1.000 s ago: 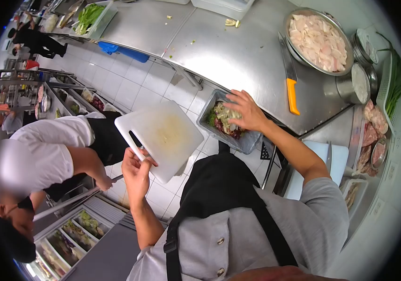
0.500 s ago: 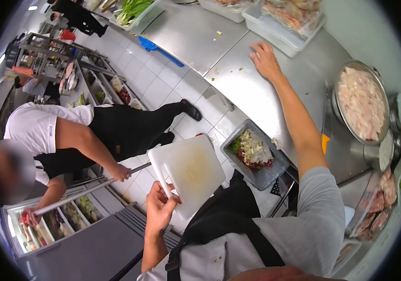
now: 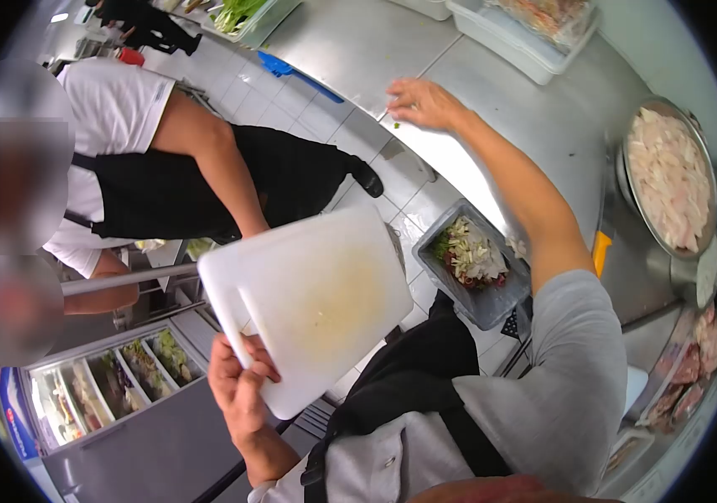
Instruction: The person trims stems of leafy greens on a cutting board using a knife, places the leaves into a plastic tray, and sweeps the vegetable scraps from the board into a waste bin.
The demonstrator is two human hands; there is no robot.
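My left hand [image 3: 243,381] grips a white cutting board [image 3: 337,298] by its handle slot and holds it tilted in the air. Yellowish stains mark the board's face. On the steel counter [image 3: 534,142], my right hand [image 3: 425,105] reaches out with its fingers apart, close to the front edge and beside a small green scrap [image 3: 397,125]. Below that edge is a grey bin [image 3: 492,312] with pale, green and dark red vegetable scraps [image 3: 467,256] inside. A few pale bits lie at the counter edge by my right forearm.
A bowl of sliced pale meat [image 3: 668,180] stands at the right, near an orange knife handle [image 3: 600,251]. White tubs [image 3: 534,59] are at the back. A co-worker [image 3: 165,159] leans close at the left, above a chilled cabinet of vegetables [image 3: 115,381].
My right hand has passed from over the bin to the counter, then left along its edge. The board has moved nearer to the co-worker, who has come closer.
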